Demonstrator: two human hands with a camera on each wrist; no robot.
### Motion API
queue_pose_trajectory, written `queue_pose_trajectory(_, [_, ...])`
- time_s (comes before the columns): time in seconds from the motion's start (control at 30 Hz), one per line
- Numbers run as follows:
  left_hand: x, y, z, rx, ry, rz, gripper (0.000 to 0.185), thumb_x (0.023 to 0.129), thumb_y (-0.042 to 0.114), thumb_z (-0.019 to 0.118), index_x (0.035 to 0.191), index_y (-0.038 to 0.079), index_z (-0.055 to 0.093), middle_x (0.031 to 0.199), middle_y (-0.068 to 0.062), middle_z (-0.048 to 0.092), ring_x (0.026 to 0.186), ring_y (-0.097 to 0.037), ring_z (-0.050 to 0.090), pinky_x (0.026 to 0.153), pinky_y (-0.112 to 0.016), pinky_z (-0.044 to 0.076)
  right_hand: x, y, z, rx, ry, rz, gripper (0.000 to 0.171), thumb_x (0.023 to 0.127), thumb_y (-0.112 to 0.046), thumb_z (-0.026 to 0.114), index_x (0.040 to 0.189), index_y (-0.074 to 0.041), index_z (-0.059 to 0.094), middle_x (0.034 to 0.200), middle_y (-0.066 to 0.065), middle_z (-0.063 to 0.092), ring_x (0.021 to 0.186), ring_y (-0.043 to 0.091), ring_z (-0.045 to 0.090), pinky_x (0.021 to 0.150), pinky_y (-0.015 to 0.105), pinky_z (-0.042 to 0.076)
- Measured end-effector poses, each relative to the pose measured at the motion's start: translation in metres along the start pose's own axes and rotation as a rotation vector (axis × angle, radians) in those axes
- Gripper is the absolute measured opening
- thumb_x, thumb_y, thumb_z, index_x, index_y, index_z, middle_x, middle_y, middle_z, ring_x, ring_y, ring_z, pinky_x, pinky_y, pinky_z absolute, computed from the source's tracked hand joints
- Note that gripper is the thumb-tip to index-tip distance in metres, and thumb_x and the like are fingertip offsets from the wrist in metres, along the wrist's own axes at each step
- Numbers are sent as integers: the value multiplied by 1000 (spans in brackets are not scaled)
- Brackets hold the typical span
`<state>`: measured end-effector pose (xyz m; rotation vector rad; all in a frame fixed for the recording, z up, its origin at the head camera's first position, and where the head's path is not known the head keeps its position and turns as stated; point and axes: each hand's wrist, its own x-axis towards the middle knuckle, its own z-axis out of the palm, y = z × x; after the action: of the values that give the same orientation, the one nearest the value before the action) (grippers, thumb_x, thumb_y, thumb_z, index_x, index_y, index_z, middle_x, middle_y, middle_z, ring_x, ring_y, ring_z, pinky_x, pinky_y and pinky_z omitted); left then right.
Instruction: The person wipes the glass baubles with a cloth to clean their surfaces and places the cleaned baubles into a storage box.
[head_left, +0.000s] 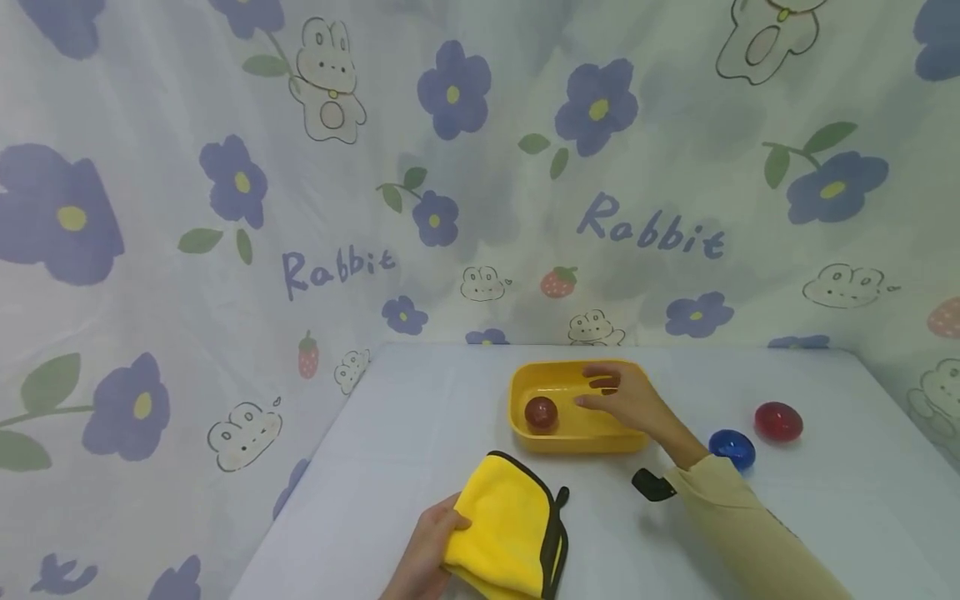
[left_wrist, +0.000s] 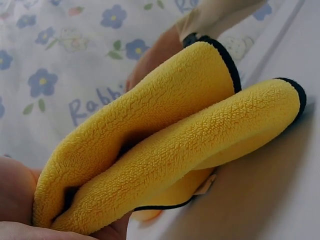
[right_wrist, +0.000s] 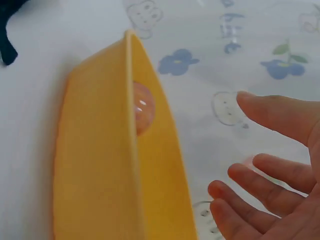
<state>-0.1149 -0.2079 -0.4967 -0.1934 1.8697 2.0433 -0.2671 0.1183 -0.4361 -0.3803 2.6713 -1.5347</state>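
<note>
Yellow cloth (head_left: 506, 525), folded, black-edged, fleecy

The left hand (head_left: 423, 554) is cut off by the bottom edge.

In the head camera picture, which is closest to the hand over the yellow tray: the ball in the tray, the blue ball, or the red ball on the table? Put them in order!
Counting from the right hand:
1. Dark red ball, inside the yellow tray, just left of the fingertips.
2. Blue ball, on the table beside the sleeve, to the right.
3. Red ball, on the table farther right, beyond the blue one.
</note>
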Motion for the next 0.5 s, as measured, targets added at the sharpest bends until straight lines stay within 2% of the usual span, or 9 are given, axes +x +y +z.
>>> queue_pose_trajectory(0.17, [0,-1,2,-8,-11,-4,67,94,13,50,154,-12,33,141,-17,59,109,-17,63,94,-34,57,-27,8,-37,-13,90,-91,60,91,-28,78,141,-1,59,142,24,62,128,45,62,104,54,53])
queue_pose_trajectory(0.3, [0,-1,2,-6,-11,3,67,94,13,50,154,-12,34,143,-18,58,111,-16,63,95,-34,57,-50,19,-65,-73,161,-103,61,92,-32,77,142,-3,58,140,23,63,127,44,63,102,46,52])
queue_pose_trajectory(0.37, [1,-1,2,-4,-11,6,68,94,12,50,154,-13,33,144,-19,57,112,-16,63,96,-34,56,-60,26,-77,-107,200,-97,61,92,-33,77,142,-3,58,139,24,63,126,44,63,99,37,54])
queue_pose_trajectory(0.47, [1,-1,2,0,-10,2,68,94,12,49,154,-13,32,146,-20,56,113,-17,63,96,-34,56,-75,39,-93,-152,249,-72,62,92,-34,77,142,-3,58,138,25,64,124,42,65,92,16,54])
queue_pose_trajectory(0.5, [2,-2,2,3,-9,-1,68,94,12,49,155,-13,32,146,-20,56,113,-17,63,96,-34,56,-80,44,-98,-159,261,-68,62,92,-34,77,142,-3,58,137,26,64,121,34,68,89,9,52])
